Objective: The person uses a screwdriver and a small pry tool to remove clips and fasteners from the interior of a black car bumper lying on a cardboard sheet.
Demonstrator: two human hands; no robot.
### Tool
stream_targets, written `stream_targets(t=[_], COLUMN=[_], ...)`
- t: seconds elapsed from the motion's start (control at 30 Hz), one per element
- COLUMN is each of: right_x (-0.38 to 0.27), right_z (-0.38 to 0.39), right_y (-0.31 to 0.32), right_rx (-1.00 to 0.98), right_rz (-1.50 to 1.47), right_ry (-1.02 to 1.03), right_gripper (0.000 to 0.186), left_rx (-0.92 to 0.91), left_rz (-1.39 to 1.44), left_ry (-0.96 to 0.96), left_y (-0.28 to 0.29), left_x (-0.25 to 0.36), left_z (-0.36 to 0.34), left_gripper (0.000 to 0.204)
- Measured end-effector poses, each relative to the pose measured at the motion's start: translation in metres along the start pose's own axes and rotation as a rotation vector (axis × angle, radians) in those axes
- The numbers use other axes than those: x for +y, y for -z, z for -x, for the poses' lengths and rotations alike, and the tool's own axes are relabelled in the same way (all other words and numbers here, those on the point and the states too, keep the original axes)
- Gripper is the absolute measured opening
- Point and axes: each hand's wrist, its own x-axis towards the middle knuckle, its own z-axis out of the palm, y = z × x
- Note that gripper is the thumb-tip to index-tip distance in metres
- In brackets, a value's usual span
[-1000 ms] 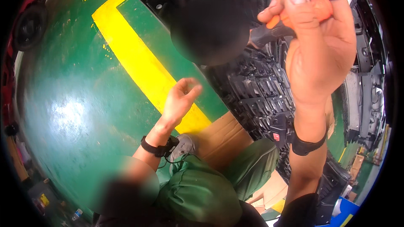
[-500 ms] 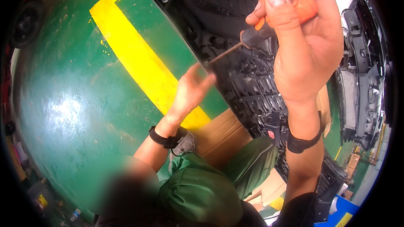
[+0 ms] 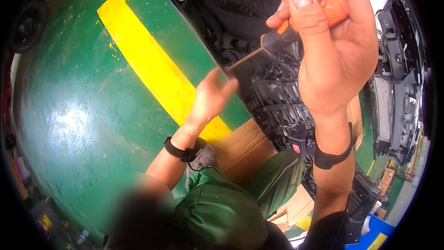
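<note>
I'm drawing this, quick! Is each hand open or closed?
Left hand: blurred; cannot tell open or closed.
Right hand: closed, holding the orange-handled screwdriver.

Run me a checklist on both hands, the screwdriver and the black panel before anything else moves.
1. Right-hand grip closed on the orange-and-black screwdriver: ok.
2. Shaft in plain view, angled toward the edge of the black panel: ok.
3. Tip seated in anything: cannot tell; that spot is too small and dark.
4. Left-hand grip well clear of the tip: not ok; its fingertips appear close beside it, judging by this single view.
5. Left-hand grip holding something: cannot tell; its fingers are blurred.
6. Black bands around both wrists, left and right: ok.
</note>
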Motion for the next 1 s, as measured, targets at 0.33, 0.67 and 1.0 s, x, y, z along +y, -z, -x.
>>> stream_targets(t=[0.33, 0.67, 1.0], right_x=[0.001, 0.000, 0.001], right_z=[0.000, 0.000, 0.000], right_y=[0.002, 0.002, 0.002], right_rx=[0.014, 0.020, 0.022], right_rz=[0.010, 0.012, 0.014], right_ry=[0.001, 0.002, -0.006], right_gripper=[0.014, 0.014, 0.013], left_rx=[-0.011, 0.000, 0.001], left_rz=[0.011, 0.043, 0.014], left_ry=[0.013, 0.001, 0.024], left_y=[0.004, 0.001, -0.001], left_x=[0.013, 0.009, 0.001], left_z=[0.002, 0.002, -0.002], left_gripper=[0.050, 0.051, 0.038])
